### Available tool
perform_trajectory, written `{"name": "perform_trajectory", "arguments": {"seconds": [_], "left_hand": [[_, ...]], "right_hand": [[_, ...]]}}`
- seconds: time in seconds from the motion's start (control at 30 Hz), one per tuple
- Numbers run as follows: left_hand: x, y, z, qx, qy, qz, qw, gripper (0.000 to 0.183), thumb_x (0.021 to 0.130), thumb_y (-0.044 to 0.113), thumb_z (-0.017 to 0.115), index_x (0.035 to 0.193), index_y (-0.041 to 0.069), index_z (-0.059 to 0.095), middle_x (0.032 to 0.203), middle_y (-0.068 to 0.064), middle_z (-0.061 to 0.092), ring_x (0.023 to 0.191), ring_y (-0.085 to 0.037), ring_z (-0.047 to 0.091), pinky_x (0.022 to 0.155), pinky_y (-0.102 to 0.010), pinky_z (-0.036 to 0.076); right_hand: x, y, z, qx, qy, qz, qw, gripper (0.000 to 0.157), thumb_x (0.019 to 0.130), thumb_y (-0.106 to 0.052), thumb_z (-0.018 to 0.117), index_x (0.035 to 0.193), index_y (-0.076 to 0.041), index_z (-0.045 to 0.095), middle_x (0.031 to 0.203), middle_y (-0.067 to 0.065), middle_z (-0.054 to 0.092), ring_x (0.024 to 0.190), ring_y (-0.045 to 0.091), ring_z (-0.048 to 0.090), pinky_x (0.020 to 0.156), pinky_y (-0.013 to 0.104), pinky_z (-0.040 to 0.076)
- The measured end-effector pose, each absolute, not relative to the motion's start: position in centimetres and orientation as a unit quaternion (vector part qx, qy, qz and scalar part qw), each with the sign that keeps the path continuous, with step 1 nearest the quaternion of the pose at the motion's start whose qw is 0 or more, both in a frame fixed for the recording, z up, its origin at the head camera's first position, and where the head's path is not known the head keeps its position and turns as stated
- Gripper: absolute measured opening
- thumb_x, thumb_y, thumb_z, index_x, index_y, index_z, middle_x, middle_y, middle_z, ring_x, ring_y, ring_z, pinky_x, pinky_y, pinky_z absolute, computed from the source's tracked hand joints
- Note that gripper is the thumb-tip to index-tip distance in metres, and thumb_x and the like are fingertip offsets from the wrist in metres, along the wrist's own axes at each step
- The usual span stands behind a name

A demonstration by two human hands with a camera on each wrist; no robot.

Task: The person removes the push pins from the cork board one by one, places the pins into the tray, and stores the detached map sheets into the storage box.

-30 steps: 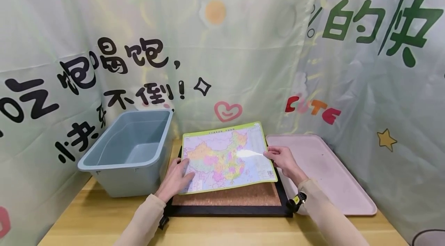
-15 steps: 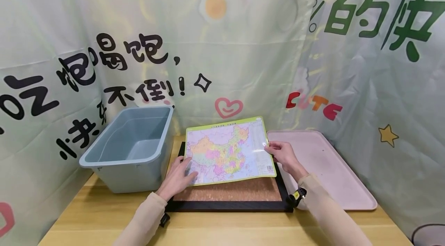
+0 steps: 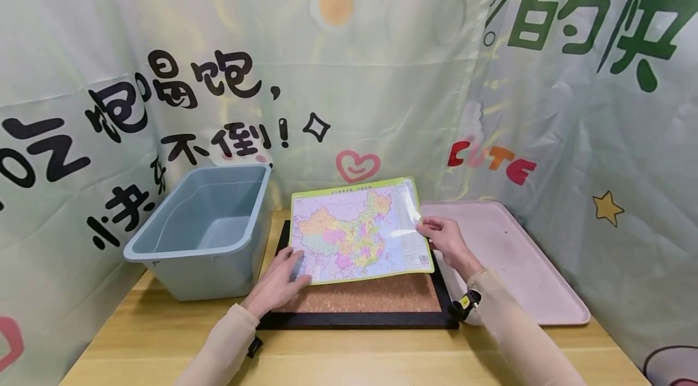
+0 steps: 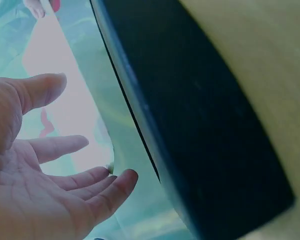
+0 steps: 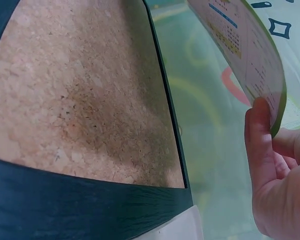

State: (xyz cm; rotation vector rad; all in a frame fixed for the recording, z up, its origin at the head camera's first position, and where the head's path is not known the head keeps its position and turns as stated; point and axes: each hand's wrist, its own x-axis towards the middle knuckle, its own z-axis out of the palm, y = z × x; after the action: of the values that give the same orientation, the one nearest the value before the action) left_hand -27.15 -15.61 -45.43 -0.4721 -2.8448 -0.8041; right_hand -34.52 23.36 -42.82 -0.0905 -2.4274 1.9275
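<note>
A glossy map sheet of China [image 3: 340, 234] with a yellow-green border is held tilted above a black-framed cork board [image 3: 376, 298]. My right hand [image 3: 447, 240] pinches the sheet's right edge between thumb and fingers; the right wrist view shows its printed back [image 5: 255, 65] curving there. At the lower left corner is my left hand [image 3: 278, 280], fingers spread at the sheet's edge. In the left wrist view that hand [image 4: 65, 175] has thumb and fingers apart, fingertips near the pale sheet [image 4: 75, 85], beside the black frame [image 4: 190, 115].
A blue-grey plastic tub [image 3: 202, 259] stands left of the board. To the right lies a pink tray [image 3: 518, 265], partly behind my right arm. Everything rests on a wooden table [image 3: 349, 356], with a printed curtain [image 3: 403, 101] behind.
The map sheet has shifted slightly away from me over the board, and its lower left corner has moved right. My right hand keeps its pinch. The head view has tilted a little downward.
</note>
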Motion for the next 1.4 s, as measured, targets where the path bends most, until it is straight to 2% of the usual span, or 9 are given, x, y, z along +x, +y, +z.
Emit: {"name": "perform_trajectory", "arguments": {"seconds": [0.23,0.47,0.73,1.07,1.17,1.3,1.4], "left_hand": [[-26.5,-15.9,-45.9,-0.185,-0.948,-0.253,0.06,0.063,0.095,0.033,0.066,0.145,0.002,0.046,0.151,-0.029,0.034,0.138,-0.041,0.039,0.105,-0.052,0.04],[-26.0,-16.0,-46.3,-0.211,-0.945,-0.24,0.063,0.066,0.093,0.035,0.067,0.144,-0.002,0.046,0.15,-0.029,0.036,0.138,-0.042,0.039,0.106,-0.053,0.04],[-25.8,-16.1,-46.4,-0.223,-0.946,-0.23,0.043,0.064,0.097,0.039,0.06,0.146,0.0,0.044,0.151,-0.028,0.037,0.14,-0.041,0.037,0.108,-0.053,0.038],[-25.4,-16.6,-46.3,-0.254,-0.939,-0.23,0.008,0.064,0.099,0.038,0.057,0.147,-0.001,0.041,0.151,-0.027,0.036,0.14,-0.044,0.035,0.107,-0.059,0.036],[-25.5,-16.8,-46.0,-0.274,-0.937,-0.215,0.002,0.063,0.099,0.04,0.056,0.145,-0.002,0.044,0.149,-0.028,0.039,0.138,-0.048,0.036,0.106,-0.061,0.036],[-25.4,-17.0,-45.7,-0.308,-0.935,-0.177,0.002,0.063,0.099,0.044,0.054,0.142,-0.002,0.048,0.143,-0.028,0.046,0.131,-0.047,0.045,0.102,-0.063,0.037],[-24.9,-17.1,-45.8,-0.303,-0.94,-0.156,-0.019,0.066,0.099,0.051,0.05,0.145,0.004,0.047,0.145,-0.025,0.045,0.135,-0.046,0.042,0.104,-0.065,0.033]], "right_hand": [[-34.4,23.4,-42.8,-0.038,-0.779,0.625,0.025,0.036,0.097,-0.014,0.063,0.127,0.006,0.06,0.098,0.007,0.072,0.075,0.01,0.068,0.065,0.029,0.057],[-34.4,23.4,-43.0,-0.042,-0.777,0.627,0.035,0.038,0.097,-0.015,0.063,0.129,0.004,0.059,0.109,0.015,0.07,0.084,0.017,0.069,0.069,0.032,0.058],[-34.3,23.4,-42.4,-0.037,-0.77,0.634,0.054,0.037,0.097,-0.014,0.063,0.129,0.004,0.06,0.103,0.009,0.071,0.078,0.01,0.068,0.068,0.031,0.057],[-34.6,23.7,-42.0,-0.048,-0.757,0.648,0.069,0.04,0.096,-0.019,0.065,0.13,0.001,0.06,0.111,0.011,0.07,0.083,0.005,0.067,0.07,0.028,0.057],[-34.9,23.4,-41.6,-0.052,-0.749,0.656,0.075,0.04,0.096,-0.018,0.064,0.131,0.001,0.06,0.107,0.006,0.071,0.082,0.004,0.067,0.069,0.027,0.057],[-35.4,22.8,-41.1,-0.06,-0.729,0.677,0.081,0.041,0.096,-0.015,0.064,0.133,0.003,0.058,0.098,-0.001,0.071,0.078,0.005,0.067,0.066,0.025,0.057],[-35.7,22.3,-41.2,-0.062,-0.72,0.687,0.081,0.041,0.096,-0.015,0.065,0.132,0.003,0.058,0.095,-0.002,0.07,0.076,0.005,0.067,0.064,0.024,0.056]]}}
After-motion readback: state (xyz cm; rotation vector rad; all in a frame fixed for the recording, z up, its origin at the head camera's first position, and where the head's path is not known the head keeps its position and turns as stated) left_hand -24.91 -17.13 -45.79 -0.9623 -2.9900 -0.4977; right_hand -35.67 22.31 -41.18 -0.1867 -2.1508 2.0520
